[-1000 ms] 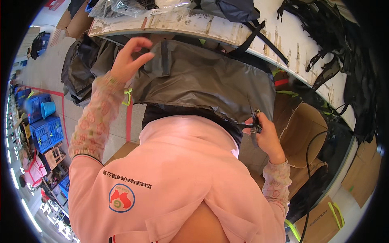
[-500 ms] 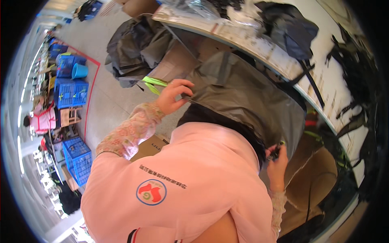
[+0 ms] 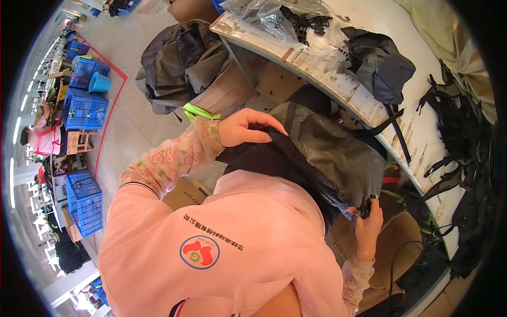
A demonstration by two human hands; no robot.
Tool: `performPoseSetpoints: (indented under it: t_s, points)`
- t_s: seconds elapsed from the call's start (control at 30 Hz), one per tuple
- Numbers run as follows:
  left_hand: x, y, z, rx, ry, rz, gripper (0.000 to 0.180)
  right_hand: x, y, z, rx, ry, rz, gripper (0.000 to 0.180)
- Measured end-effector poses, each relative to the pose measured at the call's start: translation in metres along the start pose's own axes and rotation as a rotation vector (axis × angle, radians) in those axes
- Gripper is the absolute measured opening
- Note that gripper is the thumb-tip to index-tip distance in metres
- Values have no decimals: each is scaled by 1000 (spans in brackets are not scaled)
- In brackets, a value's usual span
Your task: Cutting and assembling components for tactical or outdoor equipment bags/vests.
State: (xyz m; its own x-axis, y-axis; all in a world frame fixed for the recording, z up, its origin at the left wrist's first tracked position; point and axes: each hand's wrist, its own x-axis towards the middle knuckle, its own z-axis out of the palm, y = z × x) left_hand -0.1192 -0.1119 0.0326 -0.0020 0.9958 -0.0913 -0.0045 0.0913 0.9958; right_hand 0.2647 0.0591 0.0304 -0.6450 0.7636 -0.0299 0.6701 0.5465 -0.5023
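Across my lap lies a large grey coated-fabric bag, its darker side turned up toward me. My left hand pinches the upper left part of that dark fabric between thumb and fingers. At the bag's right end, my right hand is closed around a small black buckle and the fabric edge beside it. The buckle is partly hidden by my fingers.
A worktable curves along the right, with a folded dark piece, black straps and clear plastic bags. Another grey bag pile sits beyond my left hand. Cardboard stands at lower right; blue crates line the left.
My left hand has moved right from the bag's left end, and more of the dark side now shows. The right hand stays at the right end with the buckle, slightly lower.
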Motion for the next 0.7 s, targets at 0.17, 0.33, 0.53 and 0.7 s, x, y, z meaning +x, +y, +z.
performPoseSetpoints:
  t_s: [0.17, 0.33, 0.53, 0.7]
  points:
    - [16, 11, 6, -290, -51, -134, 32, 52, -48, -15, -146, -41, -340, 53]
    - [28, 21, 14, -314, -81, -121, 32, 93, -90, -20, -207, -31, -533, 58]
    - [32, 17, 17, -319, -97, -144, 36, 112, -112, -33, -233, -81, -657, 57]
    - [36, 21, 19, -315, -127, -120, 36, 114, -117, -37, -221, -151, -650, 57]
